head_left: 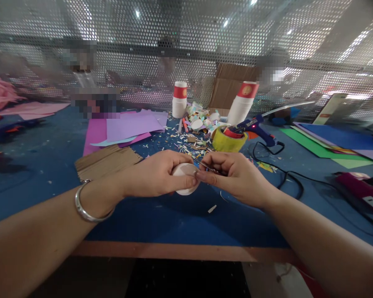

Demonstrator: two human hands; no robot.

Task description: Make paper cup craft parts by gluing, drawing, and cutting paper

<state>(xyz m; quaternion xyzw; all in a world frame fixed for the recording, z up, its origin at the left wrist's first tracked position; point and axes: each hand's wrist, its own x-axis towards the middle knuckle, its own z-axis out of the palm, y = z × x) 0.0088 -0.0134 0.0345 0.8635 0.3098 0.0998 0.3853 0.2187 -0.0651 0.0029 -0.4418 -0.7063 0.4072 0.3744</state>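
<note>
Above the near middle of the table, my left hand (158, 174) is closed around a small white paper cup (184, 169), its thumb lying across the round end. My right hand (236, 176) is closed too, with thumb and forefinger pinched at the cup's right edge. A thin metal blade, which looks like part of a pair of scissors (209, 167), shows between the right hand's fingers; most of it is hidden. On the table below the hands lies a small white paper scrap (211, 209).
Brown cardboard (107, 161) and purple sheets (130, 126) lie left. Behind the hands are paper scraps (197, 124), stacked cups (179, 105) and a glue gun (257, 126) on a yellow tape roll (228, 142). Its cable and a magenta power strip (359, 186) lie right.
</note>
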